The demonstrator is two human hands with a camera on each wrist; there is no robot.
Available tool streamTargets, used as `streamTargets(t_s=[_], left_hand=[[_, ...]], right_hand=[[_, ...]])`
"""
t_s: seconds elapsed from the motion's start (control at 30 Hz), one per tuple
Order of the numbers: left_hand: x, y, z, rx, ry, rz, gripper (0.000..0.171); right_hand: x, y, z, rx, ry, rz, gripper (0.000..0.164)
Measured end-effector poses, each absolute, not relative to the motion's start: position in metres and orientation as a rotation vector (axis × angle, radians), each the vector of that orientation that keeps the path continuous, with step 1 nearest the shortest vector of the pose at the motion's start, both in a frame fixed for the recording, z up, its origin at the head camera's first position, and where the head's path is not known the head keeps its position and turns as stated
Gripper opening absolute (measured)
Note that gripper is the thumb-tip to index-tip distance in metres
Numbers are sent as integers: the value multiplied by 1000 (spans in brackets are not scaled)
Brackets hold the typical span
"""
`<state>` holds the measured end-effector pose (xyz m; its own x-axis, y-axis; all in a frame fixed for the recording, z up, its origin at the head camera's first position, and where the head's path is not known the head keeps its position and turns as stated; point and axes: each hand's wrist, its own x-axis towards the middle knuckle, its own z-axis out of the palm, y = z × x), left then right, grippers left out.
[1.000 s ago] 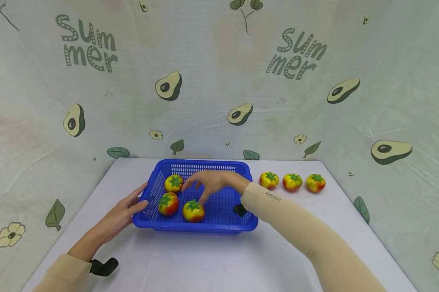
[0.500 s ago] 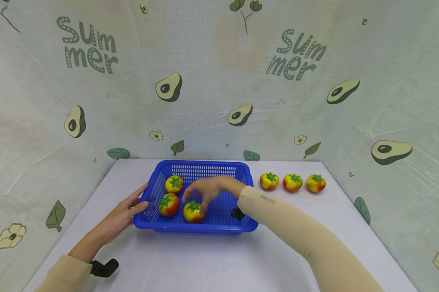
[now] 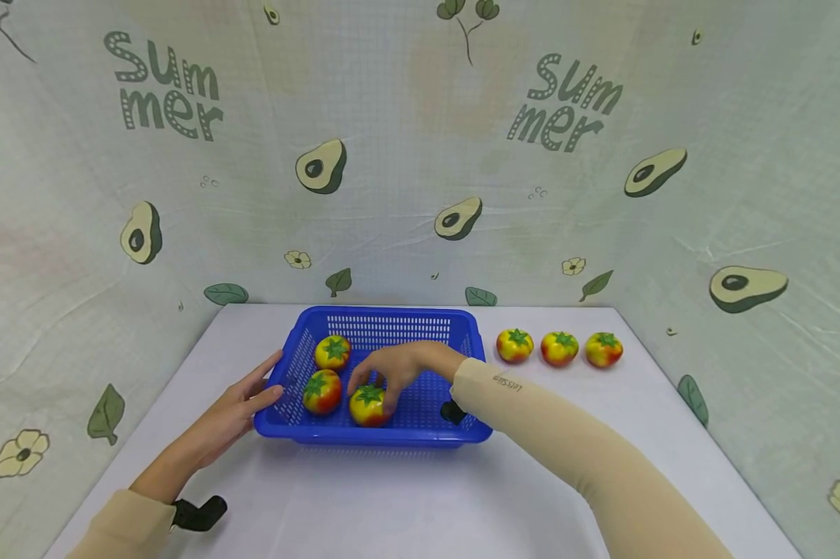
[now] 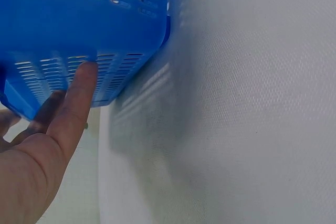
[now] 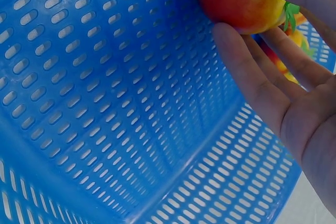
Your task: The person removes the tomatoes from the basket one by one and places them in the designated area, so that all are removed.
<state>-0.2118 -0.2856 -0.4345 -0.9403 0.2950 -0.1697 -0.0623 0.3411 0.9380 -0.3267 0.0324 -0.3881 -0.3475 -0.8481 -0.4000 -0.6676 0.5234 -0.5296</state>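
A blue plastic basket [image 3: 420, 435] with slotted walls stands on the table, holding three red-yellow toy tomatoes with green leafy tops. My right hand [image 3: 395, 369] reaches down into it, thumb and fingers around the front tomato [image 3: 368, 407]. In the right wrist view that tomato [image 5: 236, 3] lies between thumb and fingers, low in the basket. Left of it are a second tomato [image 3: 322, 391] and, farther back, a third tomato [image 3: 332, 352]. My left hand [image 3: 234, 407] rests against the basket's left side, fingers fairly straight; the left wrist view shows a fingertip touching the slotted wall [image 4: 52, 30].
Three more tomatoes stand in a row on the table right of the basket: a near one [image 3: 515, 346], a middle one [image 3: 559, 349] and a far-right one [image 3: 604, 351]. A printed cloth [image 3: 392, 116] hangs behind and beside the white table [image 3: 350, 505].
My right hand has lowered slightly and its fingers have closed in around the front tomato. The left hand, the basket and the other tomatoes have stayed in place.
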Motion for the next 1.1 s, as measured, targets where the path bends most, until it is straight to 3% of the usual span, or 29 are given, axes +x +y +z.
streamTargets(t_s=[0.47, 1.1], left_hand=[[-211, -285, -435, 203, 2300, 1636, 79], [-212, -284, -435, 201, 2305, 1633, 79]], right_hand=[[-325, 56, -354, -1190, 2214, -401, 57], [-331, 163, -297, -1094, 2372, -584, 64]])
